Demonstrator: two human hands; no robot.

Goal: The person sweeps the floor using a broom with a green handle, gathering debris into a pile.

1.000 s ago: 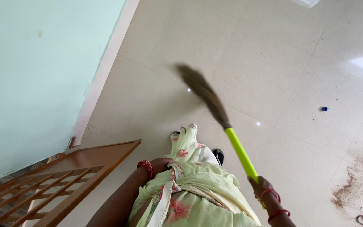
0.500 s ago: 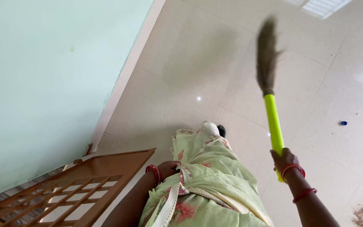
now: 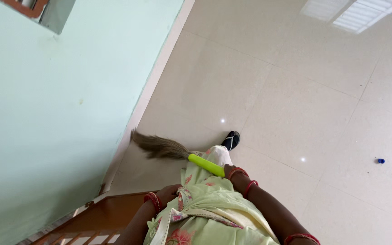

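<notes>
**Broom held low beside the wall**

Pale cream floor tiles [image 3: 296, 90] fill the scene, glossy and bright with reflected light, and meet a mint-green painted wall [image 3: 46, 113] on the left. Nearest the camera, the person's pale green floral garment [image 3: 205, 204] hangs down the middle, with a brown wooden railing [image 3: 100, 222] at the lower left. The left hand [image 3: 171, 193], red bangles at its wrist, rests closed against the cloth at the waist; what it grips cannot be told. The right hand [image 3: 231, 172] is wrapped around the lime-green plastic handle of a grass broom [image 3: 178, 152], which crosses the body, its brown bristles [image 3: 157, 146] down near the base of the wall. Beyond it shows a black sandalled foot [image 3: 231, 139]. Farther right, well apart, a small blue cap [image 3: 380, 160] lies on the tiles.
</notes>
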